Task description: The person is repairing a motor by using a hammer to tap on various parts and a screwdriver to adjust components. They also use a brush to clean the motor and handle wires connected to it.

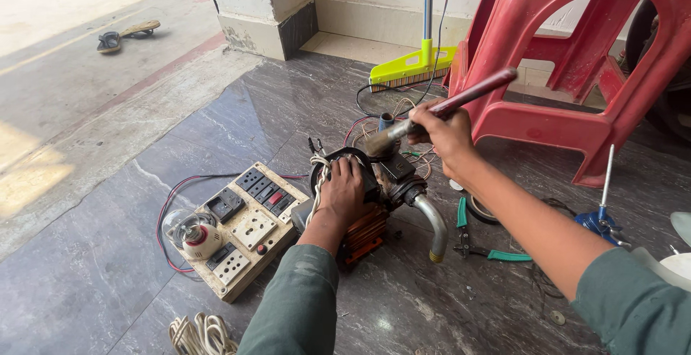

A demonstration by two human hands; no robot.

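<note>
A small black and orange pump motor [374,211] sits on the dark stone floor, with a curved grey outlet pipe [434,225] at its right. My left hand [340,188] rests flat on top of the motor beside a bundle of white cord. My right hand [443,132] grips a paintbrush [461,99] with a dark red handle. Its bristles touch the upper part of the motor, near the black housing. Both arms wear green sleeves.
A beige switch and socket board [248,229] with a bulb [191,232] lies left of the motor. Green-handled pliers [479,243] lie to the right. A red plastic chair [576,60], a green broom [414,67], a blue tool [601,218] and a white cord coil [201,333] surround the spot.
</note>
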